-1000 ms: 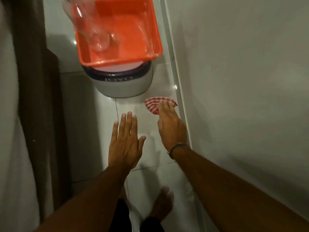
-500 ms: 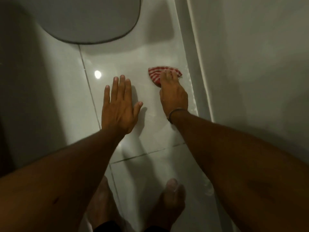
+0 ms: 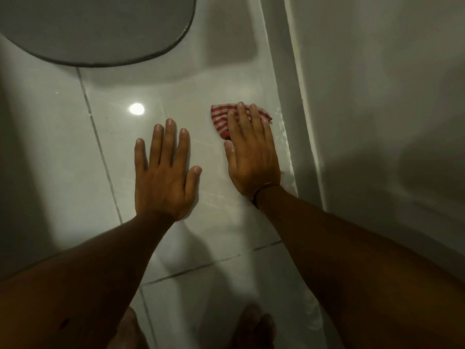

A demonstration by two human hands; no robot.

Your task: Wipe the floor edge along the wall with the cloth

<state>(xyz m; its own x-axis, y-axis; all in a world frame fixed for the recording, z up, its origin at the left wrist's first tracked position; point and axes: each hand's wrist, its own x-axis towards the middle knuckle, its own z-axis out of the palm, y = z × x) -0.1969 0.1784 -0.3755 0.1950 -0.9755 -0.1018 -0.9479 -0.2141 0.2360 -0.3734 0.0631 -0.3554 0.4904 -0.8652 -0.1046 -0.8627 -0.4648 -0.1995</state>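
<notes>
A red-and-white striped cloth (image 3: 219, 118) lies on the glossy white floor tiles (image 3: 118, 137), a little left of the white skirting (image 3: 289, 102) at the foot of the wall. My right hand (image 3: 251, 154) lies flat on the cloth, fingers straight, pressing it to the floor; most of the cloth is hidden under the fingers. My left hand (image 3: 163, 177) rests flat on the tile to the left, fingers spread, holding nothing.
The round grey base of a bin (image 3: 95, 28) stands on the floor ahead at the top left. The white wall (image 3: 390, 122) runs along the right. My bare feet (image 3: 254, 328) show at the bottom edge. A wet streak runs beside the skirting.
The view has dropped closer to the floor; the orange tub and bin top have left the frame. My right hand and the cloth have come back towards me along the skirting.
</notes>
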